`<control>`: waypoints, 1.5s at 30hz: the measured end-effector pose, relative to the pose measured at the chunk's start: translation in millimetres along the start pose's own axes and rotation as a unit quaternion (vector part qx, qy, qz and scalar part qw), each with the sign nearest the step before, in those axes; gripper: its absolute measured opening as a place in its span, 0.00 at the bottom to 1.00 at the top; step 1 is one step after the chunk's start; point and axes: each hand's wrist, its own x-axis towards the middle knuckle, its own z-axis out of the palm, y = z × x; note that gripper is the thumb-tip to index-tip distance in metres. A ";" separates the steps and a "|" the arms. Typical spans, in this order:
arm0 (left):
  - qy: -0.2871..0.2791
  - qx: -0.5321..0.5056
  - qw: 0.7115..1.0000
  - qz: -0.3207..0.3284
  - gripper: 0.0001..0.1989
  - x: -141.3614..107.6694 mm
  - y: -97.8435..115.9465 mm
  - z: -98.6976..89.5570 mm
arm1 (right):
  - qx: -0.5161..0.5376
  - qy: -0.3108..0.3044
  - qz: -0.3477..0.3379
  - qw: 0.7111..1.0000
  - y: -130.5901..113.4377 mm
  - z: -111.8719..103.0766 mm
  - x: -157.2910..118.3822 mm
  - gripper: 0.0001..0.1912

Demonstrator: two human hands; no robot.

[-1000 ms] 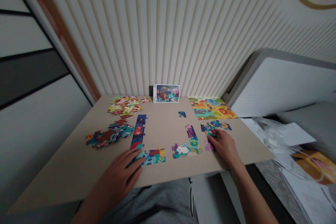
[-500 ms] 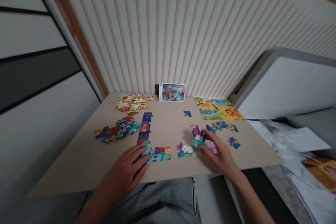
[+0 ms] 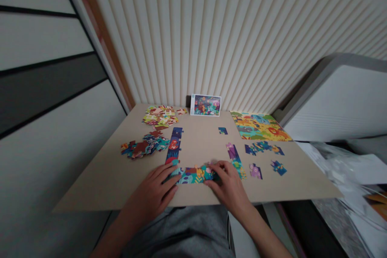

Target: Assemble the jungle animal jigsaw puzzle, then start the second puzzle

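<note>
My left hand (image 3: 157,187) lies with fingers stretched over the lower left corner of a partly joined jigsaw puzzle. Its left column (image 3: 173,144) runs up from those fingers, while the bottom row (image 3: 190,175) extends to the right. At the right end of that row, my right hand (image 3: 231,187) pinches a teal puzzle piece (image 3: 208,173), which the fingers partly cover. Whether it is locked to the row I cannot tell. Just beyond the right hand is a joined purple-and-green right-side strip (image 3: 236,159). A loose purple piece (image 3: 255,171) lies farther right.
Loose dark pieces (image 3: 145,145) and a light-coloured pile (image 3: 160,115) are on the left of the table (image 3: 99,177). A picture card (image 3: 206,105) stands at the back. A dark corner piece (image 3: 223,130), blue pieces (image 3: 263,146) and a yellow animal puzzle (image 3: 261,126) lie right.
My right hand has moved left from the right-side strip to the bottom row's end. The rabbit piece no longer lies beside that strip. My left hand stays on the corner; the view has shifted slightly.
</note>
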 end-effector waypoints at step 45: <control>-0.051 0.188 0.979 -0.060 0.20 60.0 -88.3 3.0 | -0.125 -0.012 -0.038 0.991 -3.2 3.4 8.3 0.14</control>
